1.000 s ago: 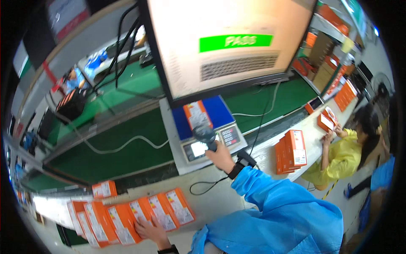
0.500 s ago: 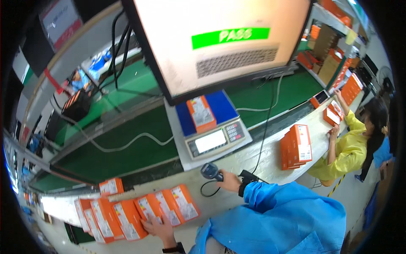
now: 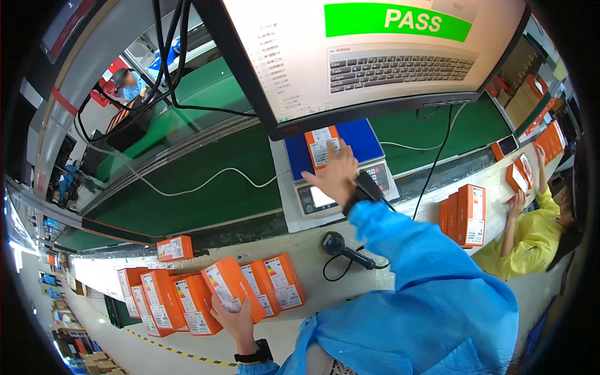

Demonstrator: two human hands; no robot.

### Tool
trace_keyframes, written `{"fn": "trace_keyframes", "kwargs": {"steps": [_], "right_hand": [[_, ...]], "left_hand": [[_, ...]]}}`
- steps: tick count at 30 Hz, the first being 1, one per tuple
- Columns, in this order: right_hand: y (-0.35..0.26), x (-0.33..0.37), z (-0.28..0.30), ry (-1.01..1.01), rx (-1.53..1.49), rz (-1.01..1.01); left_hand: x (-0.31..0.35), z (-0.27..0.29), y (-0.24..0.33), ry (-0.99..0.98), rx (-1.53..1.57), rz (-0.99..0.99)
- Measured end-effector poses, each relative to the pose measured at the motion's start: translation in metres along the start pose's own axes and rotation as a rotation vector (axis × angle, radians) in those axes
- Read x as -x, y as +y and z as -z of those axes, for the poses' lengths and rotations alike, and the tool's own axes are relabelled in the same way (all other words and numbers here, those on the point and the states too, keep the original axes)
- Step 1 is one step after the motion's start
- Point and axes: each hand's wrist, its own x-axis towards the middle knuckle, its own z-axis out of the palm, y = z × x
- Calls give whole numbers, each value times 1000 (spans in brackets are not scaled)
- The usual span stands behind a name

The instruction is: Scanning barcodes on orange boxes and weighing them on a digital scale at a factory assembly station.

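My left hand (image 3: 237, 320) is closed around the lower end of an orange box (image 3: 226, 282) with white labels. That box tilts up out of a row of similar orange boxes (image 3: 159, 303) at the bench's near left. My right hand (image 3: 337, 172) reaches over a weighing scale (image 3: 365, 140) with a blue plate, its fingers spread and thumb apart. Its fingertips overlap another labelled orange box (image 3: 320, 144) on the plate; whether they touch it I cannot tell. Below the scale, a corded handheld scanner (image 3: 332, 242) lies on the bench.
Above the scale stands a monitor (image 3: 400, 75) showing a green banner. Behind the bench runs a green conveyor belt (image 3: 206, 187). A small orange box (image 3: 175, 248) sits beside the row. More orange boxes (image 3: 470, 215) stand at right, near a person in yellow (image 3: 528, 240).
My right hand has let go of the scanner, which now lies on the bench, and moved up to the box on the scale. My left hand has lifted and tilted one box from the row.
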Motion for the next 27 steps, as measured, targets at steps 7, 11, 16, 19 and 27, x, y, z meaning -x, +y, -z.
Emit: {"fn": "trace_keyframes", "kwargs": {"steps": [7,11,16,19,27], "right_hand": [[8,-46,5,-491,-44,-264],[57,31,61,-283,-313,-82],[82,99,204,-435,-494,-260],[116,130,260,-313,-320,-316],[218,145,320,51,149,-548]], "left_hand": [[-41,-48,70,-113,37,-293],[-65,-102,125,-199,79,-385],[-90,-196,191,-261,58,-468],[-84,-245,241,-288,-39,-455],[-76,-322,281,-281,-392,-347]]}}
